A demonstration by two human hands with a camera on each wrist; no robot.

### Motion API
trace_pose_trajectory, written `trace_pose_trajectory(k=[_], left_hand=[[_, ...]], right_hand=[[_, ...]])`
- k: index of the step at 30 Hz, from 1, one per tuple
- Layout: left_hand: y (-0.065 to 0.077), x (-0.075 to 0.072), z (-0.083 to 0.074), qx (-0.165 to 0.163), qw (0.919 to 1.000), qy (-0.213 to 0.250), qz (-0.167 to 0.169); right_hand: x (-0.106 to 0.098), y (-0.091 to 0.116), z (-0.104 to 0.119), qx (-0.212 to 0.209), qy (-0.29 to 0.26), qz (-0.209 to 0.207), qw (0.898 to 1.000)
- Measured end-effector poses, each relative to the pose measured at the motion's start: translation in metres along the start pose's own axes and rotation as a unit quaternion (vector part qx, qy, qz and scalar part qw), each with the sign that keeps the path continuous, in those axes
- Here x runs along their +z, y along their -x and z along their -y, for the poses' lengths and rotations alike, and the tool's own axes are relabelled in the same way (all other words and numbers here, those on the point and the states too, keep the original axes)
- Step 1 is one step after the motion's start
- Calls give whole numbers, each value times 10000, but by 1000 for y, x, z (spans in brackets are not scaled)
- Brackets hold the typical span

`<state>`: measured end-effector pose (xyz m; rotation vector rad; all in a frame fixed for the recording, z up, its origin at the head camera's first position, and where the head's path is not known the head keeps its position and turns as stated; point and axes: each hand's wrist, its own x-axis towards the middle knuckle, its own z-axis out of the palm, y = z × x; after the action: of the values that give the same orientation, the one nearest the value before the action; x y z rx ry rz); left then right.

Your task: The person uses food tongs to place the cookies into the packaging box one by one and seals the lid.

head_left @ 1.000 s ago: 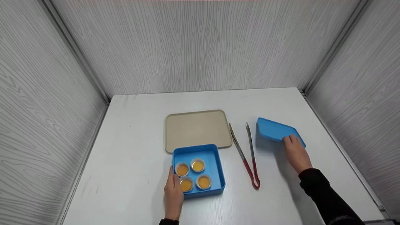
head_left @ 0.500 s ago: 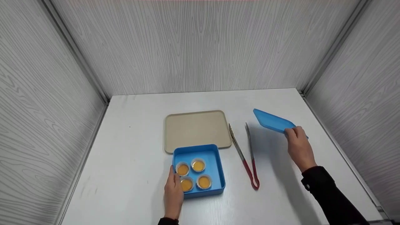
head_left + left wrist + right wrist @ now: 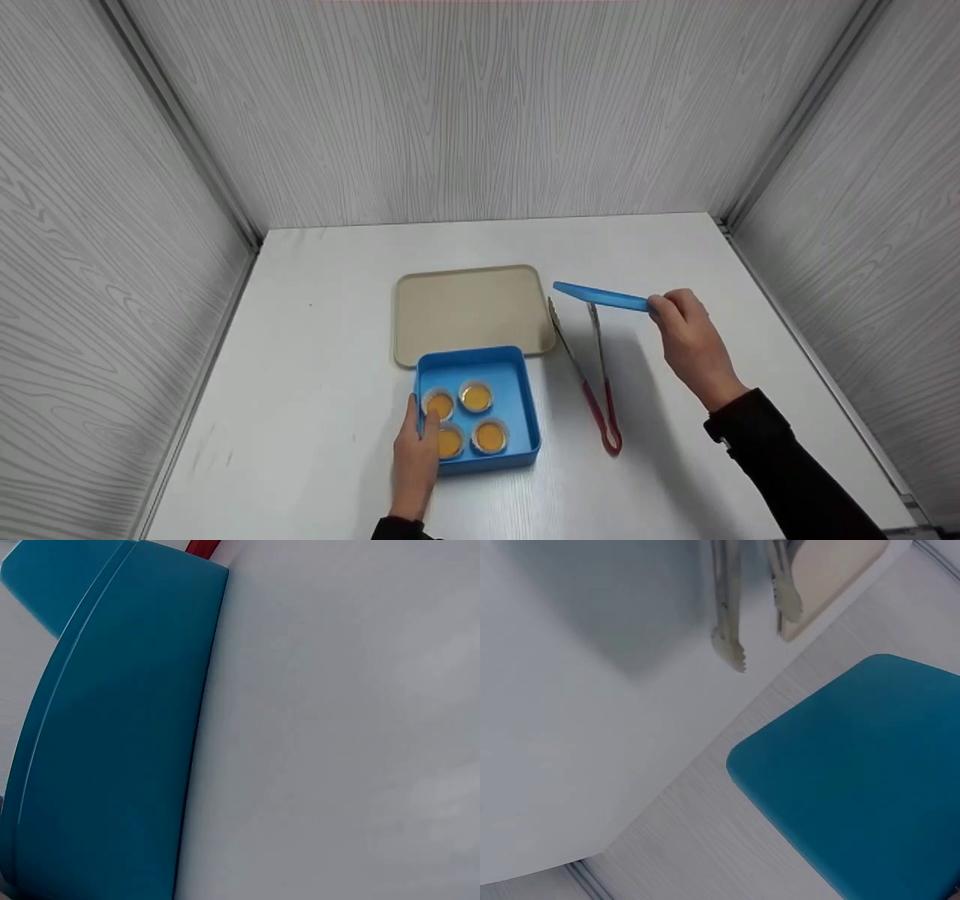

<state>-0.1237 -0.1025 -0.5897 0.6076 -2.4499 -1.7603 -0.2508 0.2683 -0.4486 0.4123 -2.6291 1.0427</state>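
My left hand (image 3: 416, 457) grips the left wall of a square blue box (image 3: 504, 375), its thumb over the rim. Several small tarts (image 3: 490, 436) with yellow-orange filling in pale cups sit inside. In the left wrist view the box's outer wall (image 3: 112, 735) fills the left side. Raised over the table, my right hand (image 3: 697, 345) pinches the edge of a flat blue lid (image 3: 604, 298), seen nearly edge-on in the head view. The right wrist view shows the lid's broad face (image 3: 855, 772); that hand is almost wholly out of that view.
A beige tray (image 3: 472, 311) lies just behind the box. Spread tongs (image 3: 585, 382) with red handles rest right of the box, their tips partly under the lid in the head view. Grey wood-grain panels (image 3: 480, 112) enclose the white table (image 3: 300, 420).
My right hand has lifted the lid off the table and brought it left over the tongs, tilting it. My left hand stays at the box, its thumb moved slightly further over the rim.
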Motion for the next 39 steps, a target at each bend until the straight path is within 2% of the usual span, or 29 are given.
trace_pose_trajectory(k=[1, 3, 6, 7, 8, 9, 12, 17, 25, 33, 39], left_hand=[[-1, 0, -1, -7, 10000, -15, 48], [-3, -2, -3, 43, 9999, -61, 130], [-8, -5, -8, 242, 9994, -102, 204], [-10, -6, -11, 365, 9990, -100, 217], [-12, -7, -13, 506, 9984, -97, 214], [-14, -8, -17, 656, 9975, -107, 225], [-20, -13, -27, 1145, 9929, -181, 271], [-26, -23, -54, 1844, 9810, -352, 490], [-34, -32, -93, 2598, 9608, -434, 868], [-41, -22, -107, 3129, 9411, -676, 1089], [-38, -15, -109, 3525, 9294, -727, 811]], right_hand=[[1, 0, 3, -231, 25, -68, 9997], [2, -2, 6, -1087, 443, -158, 9930], [6, -6, 11, -2027, 899, -422, 9742], [7, -7, 12, -2227, 978, -509, 9686], [8, -8, 14, -2553, 1196, -605, 9575], [10, -10, 15, -2666, 1236, -663, 9535], [14, -12, 22, -2816, 1241, -701, 9489], [19, -14, 37, -2927, 1258, -496, 9466], [24, -14, 60, -3244, 1139, -61, 9390], [32, -14, 78, -3432, 887, 252, 9347], [39, -14, 87, -3621, 643, 388, 9291]])
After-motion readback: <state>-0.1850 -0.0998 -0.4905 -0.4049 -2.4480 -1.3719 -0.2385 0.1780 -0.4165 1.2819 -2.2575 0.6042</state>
